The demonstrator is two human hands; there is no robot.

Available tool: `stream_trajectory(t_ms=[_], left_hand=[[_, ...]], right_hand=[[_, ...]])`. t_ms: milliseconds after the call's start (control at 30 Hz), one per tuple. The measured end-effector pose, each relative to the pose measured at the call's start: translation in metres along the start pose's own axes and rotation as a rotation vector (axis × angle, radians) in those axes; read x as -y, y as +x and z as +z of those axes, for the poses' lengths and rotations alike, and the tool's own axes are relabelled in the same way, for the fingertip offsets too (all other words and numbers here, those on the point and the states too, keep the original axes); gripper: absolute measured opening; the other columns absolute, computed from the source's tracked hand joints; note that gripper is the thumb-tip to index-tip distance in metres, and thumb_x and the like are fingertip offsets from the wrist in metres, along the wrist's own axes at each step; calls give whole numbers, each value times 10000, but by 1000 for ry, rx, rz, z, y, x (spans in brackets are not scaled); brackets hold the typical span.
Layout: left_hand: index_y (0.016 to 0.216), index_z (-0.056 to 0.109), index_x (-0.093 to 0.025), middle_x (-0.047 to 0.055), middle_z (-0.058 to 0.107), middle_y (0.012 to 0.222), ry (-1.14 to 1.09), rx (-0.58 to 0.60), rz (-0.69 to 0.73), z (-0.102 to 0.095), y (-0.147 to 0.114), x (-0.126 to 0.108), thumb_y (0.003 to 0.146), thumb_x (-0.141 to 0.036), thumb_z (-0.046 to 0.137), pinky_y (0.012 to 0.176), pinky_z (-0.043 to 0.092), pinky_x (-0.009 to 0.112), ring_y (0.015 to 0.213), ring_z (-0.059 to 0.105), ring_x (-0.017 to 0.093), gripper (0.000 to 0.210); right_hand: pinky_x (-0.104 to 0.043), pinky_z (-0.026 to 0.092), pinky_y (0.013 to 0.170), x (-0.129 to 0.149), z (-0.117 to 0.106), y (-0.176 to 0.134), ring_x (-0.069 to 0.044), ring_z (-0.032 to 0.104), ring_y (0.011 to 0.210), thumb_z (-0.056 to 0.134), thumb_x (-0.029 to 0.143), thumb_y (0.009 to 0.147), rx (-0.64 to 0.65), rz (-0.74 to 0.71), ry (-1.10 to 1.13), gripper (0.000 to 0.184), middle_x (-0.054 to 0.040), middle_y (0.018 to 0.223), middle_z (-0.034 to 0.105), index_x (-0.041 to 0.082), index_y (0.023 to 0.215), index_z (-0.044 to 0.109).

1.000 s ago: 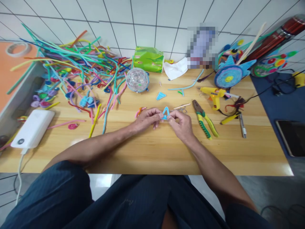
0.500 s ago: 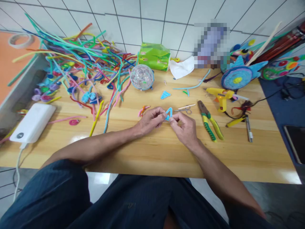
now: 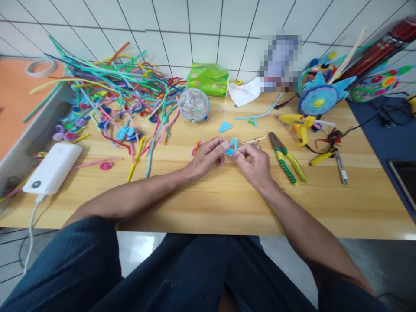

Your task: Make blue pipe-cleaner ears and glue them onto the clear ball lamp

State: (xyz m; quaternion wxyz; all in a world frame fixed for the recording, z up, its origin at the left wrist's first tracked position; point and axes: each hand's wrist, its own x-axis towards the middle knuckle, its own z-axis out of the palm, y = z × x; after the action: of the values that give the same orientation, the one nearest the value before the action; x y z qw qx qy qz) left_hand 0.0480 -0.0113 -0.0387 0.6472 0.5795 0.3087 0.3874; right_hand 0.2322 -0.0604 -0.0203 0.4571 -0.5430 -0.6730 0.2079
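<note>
Between my two hands is a blue pipe cleaner (image 3: 234, 143), bent into a small triangle with rows across its lower part. My left hand (image 3: 209, 157) pinches its left side, fingers pressed together. The right corner is gripped by thumb and forefinger of my right hand (image 3: 252, 162). Just beyond lies a finished-looking blue striped triangle (image 3: 225, 127) of the same material. Scissors (image 3: 257, 144) and a thin wooden stick (image 3: 255, 141) rest behind my right hand, partly covered. A pink and orange piece (image 3: 196, 148) shows behind my left hand.
Pliers (image 3: 286, 158) and a yellow glue gun (image 3: 299, 126) lie to the right, near a blue disc-shaped fish (image 3: 318, 100). Heaped pipe cleaners (image 3: 120, 82) fill the back left. A white power bank (image 3: 53, 168), clear dome (image 3: 194, 105) and green tissue pack (image 3: 208, 79) also stand on the table.
My left fingers have shifted and now lie flatter over the left side of the blue triangle, which has tilted. My right hand keeps its pinch. The whole view has moved slightly.
</note>
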Motion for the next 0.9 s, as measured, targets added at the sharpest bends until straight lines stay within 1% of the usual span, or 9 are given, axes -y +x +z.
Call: stream_trajectory(t_ms=[133,200,333,433,567,667,733,800,900], left_hand=[[935,640,-192,5,697,731,-20,-55,-12,-1,-2,2,991,-771,608,498,461,248,527,580,110,583],[917,638,-192,2,697,743,12,-64,-15,0,-2,3,967,-748,666,496,450,240,519,563,98,559],[855,634,-186,-28,658,698,57,-48,4,1,1,2,858,-702,813,473,399,221,495,497,69,546],[829,641,-181,-37,634,653,67,-35,15,0,2,3,873,-681,801,482,382,219,496,487,67,527],[835,655,-176,-46,610,617,66,-33,40,-1,4,6,880,-621,821,513,385,214,518,496,71,476],[845,642,-179,-51,608,630,6,-31,70,-2,6,4,868,-583,852,511,393,208,520,500,68,456],[860,621,-186,-49,627,673,-53,-85,99,-4,9,-2,872,-544,861,501,409,206,515,512,64,431],[878,596,-196,-47,653,738,-95,-196,135,-8,14,-13,879,-467,870,492,424,200,517,528,57,385],[882,555,-208,-51,676,799,-119,-344,173,-11,20,-35,919,-354,837,473,404,178,511,533,39,320]], right_hand=[[-288,417,598,0,1,0,-140,507,577,611,339,914,-25,52,25,224,35,617,612,247,710,614],[-287,413,600,0,2,0,-141,502,584,610,345,907,-28,65,39,227,36,611,605,247,702,606],[-290,405,609,-1,4,0,-137,497,592,620,358,909,4,78,57,230,36,620,614,243,710,625],[-290,395,606,-3,5,1,-136,498,597,629,372,914,16,100,88,220,36,634,626,239,741,657],[-294,389,605,-5,6,1,-139,488,594,646,359,899,8,100,84,197,46,612,594,243,740,649],[-303,410,630,-7,4,2,-147,518,619,648,366,915,-8,104,90,194,41,643,618,243,766,660],[-314,444,669,-10,1,3,-157,565,661,635,387,951,-38,113,99,198,26,713,672,240,829,688],[-329,485,720,-15,-1,5,-173,619,722,638,382,968,-61,102,80,178,4,804,726,235,914,722],[-357,535,803,-24,0,8,-204,673,819,661,285,949,-17,8,-31,125,-28,909,764,233,1009,758]])
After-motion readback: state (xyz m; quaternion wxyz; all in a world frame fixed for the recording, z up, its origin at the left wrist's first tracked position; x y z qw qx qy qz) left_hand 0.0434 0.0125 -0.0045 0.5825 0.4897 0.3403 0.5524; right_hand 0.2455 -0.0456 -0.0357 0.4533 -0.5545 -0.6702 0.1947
